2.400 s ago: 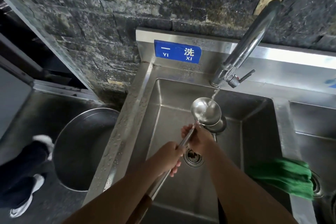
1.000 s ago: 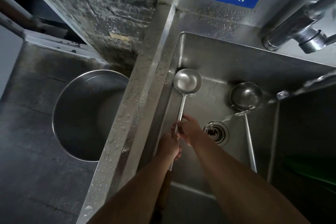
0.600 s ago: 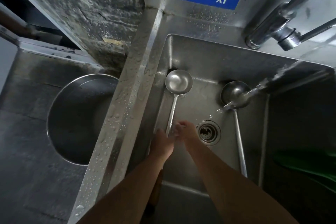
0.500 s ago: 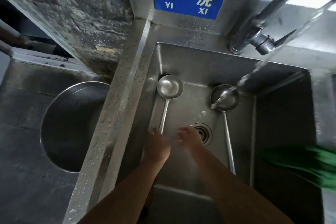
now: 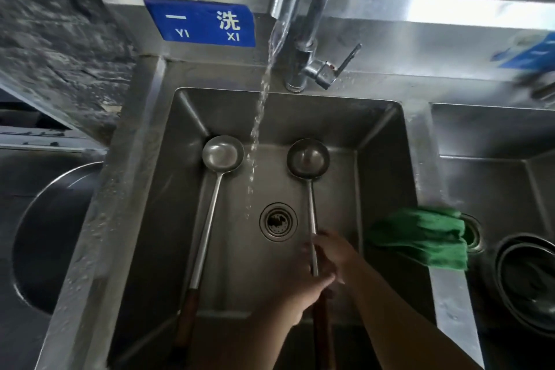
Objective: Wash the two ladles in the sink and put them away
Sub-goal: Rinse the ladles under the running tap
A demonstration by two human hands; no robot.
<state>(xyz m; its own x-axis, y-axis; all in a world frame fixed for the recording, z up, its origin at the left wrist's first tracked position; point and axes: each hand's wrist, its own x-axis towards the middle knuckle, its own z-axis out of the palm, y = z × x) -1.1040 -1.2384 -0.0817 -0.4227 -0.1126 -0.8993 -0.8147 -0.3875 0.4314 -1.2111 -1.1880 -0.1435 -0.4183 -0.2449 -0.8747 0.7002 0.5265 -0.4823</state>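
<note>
Meanwhile, both hands' fingers (image 5: 322,242) round the right ladle (image 5: 309,165), left ladle (image 5: 210,189) alongside, green cloth (image 5: 426,237) on the divider.

Silver steel sink (image 5: 381,129), 2 silver ladles (image 5: 222,155) with brown handles, green cloth (image 5: 426,237), blue white-lettered sign (image 5: 204,22).
</note>
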